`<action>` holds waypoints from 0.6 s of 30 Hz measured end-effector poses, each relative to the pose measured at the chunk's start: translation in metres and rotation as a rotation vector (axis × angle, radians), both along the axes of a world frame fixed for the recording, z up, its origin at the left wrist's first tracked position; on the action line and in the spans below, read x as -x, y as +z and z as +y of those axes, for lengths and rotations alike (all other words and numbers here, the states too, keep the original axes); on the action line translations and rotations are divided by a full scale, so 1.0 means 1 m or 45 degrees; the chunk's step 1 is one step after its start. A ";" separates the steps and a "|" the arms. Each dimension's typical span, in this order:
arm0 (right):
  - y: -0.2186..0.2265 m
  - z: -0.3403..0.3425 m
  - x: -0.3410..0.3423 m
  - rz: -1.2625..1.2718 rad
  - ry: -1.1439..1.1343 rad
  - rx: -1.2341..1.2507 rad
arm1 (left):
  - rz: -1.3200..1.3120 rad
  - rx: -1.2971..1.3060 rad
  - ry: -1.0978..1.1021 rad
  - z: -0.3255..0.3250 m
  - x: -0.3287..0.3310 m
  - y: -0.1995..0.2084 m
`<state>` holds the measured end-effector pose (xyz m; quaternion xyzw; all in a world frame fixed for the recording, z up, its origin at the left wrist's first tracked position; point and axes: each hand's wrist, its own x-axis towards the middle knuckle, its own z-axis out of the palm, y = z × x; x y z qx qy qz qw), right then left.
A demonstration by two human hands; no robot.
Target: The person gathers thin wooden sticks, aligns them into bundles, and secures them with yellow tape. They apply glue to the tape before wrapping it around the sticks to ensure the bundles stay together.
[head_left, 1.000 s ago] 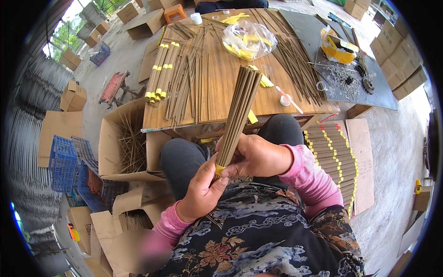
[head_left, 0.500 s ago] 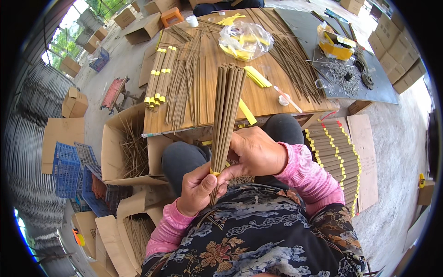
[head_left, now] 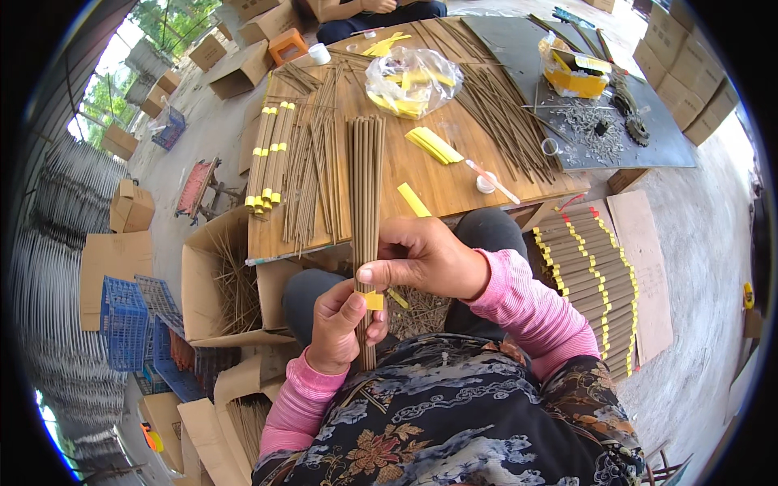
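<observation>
Wooden table [head_left: 446, 180], grey floor [head_left: 689, 243] (bundle [head_left: 367, 186] held)

Right hand [head_left: 433, 257] now higher, above the yellow band [head_left: 374, 300]

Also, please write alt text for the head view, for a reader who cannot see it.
A person's left hand grips a bundle of brown sticks low, at a yellow strip; the right hand has its thumb on it just above. Beyond, a wooden table bears loose sticks, banded bundles and a clear bag.
</observation>
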<state>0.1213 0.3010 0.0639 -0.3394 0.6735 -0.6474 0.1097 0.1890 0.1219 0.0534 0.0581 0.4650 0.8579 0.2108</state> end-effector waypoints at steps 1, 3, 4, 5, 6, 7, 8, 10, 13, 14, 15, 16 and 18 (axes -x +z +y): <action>0.002 0.001 -0.001 0.016 -0.062 -0.060 | 0.006 0.026 0.013 0.001 0.002 -0.001; 0.012 0.011 -0.002 0.081 -0.210 -0.131 | 0.020 0.078 0.040 0.005 0.007 -0.004; 0.008 0.020 0.001 0.092 -0.324 -0.002 | 0.039 0.055 0.039 0.007 0.012 -0.005; 0.000 0.027 0.005 0.101 -0.425 0.129 | 0.078 0.008 0.075 0.009 0.016 -0.004; -0.010 0.041 0.013 0.280 -0.720 0.065 | 0.116 -0.018 0.113 0.009 0.022 -0.004; -0.015 0.064 0.023 0.409 -0.940 -0.185 | 0.150 -0.041 0.158 0.007 0.027 -0.006; -0.023 0.086 0.027 0.441 -1.120 -0.357 | 0.191 -0.030 0.190 0.005 0.032 -0.006; -0.049 0.123 0.034 0.515 -1.318 -0.737 | 0.253 -0.041 0.217 0.003 0.041 -0.007; -0.092 0.149 0.044 0.461 -1.362 -1.108 | 0.287 -0.025 0.271 0.014 0.049 -0.002; -0.103 0.150 0.047 0.428 -1.344 -1.101 | 0.294 -0.028 0.268 0.016 0.051 -0.001; -0.113 0.151 0.049 0.396 -1.326 -1.093 | 0.301 -0.030 0.265 0.019 0.054 0.000; -0.119 0.149 0.050 0.362 -1.301 -1.083 | 0.319 -0.025 0.219 0.016 0.056 -0.001; -0.124 0.149 0.052 0.245 -1.275 -1.007 | 0.315 -0.017 0.214 0.018 0.057 -0.001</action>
